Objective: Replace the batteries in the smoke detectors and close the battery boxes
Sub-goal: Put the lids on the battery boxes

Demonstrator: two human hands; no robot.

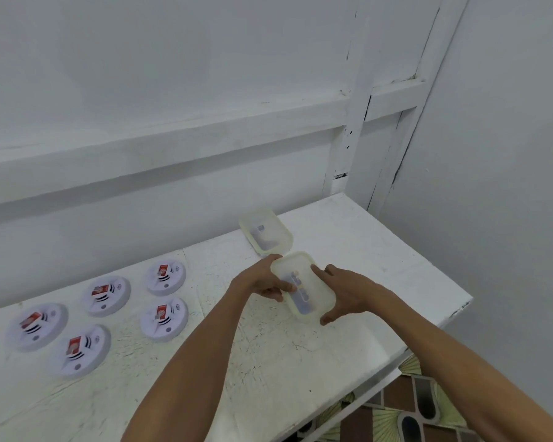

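A white-painted table [268, 362], its top cracked and scuffed, stands against a white wall [173, 59]. Behind the table a horizontal rail [173, 151] runs along that wall and meets a cracked upright post [353, 106] beyond the table's far corner. To the right of the table rises a plain pale side wall [508, 154]. Below its near right edge shows a floor [406, 406] patterned in brown with green fans. The light is soft and even.

Two boxes [304, 283] [265, 231] look like cloudy, translucent matt plastic. The detectors [165, 277] are smooth white plastic. The table [348, 250] is rough, cracked white paint.
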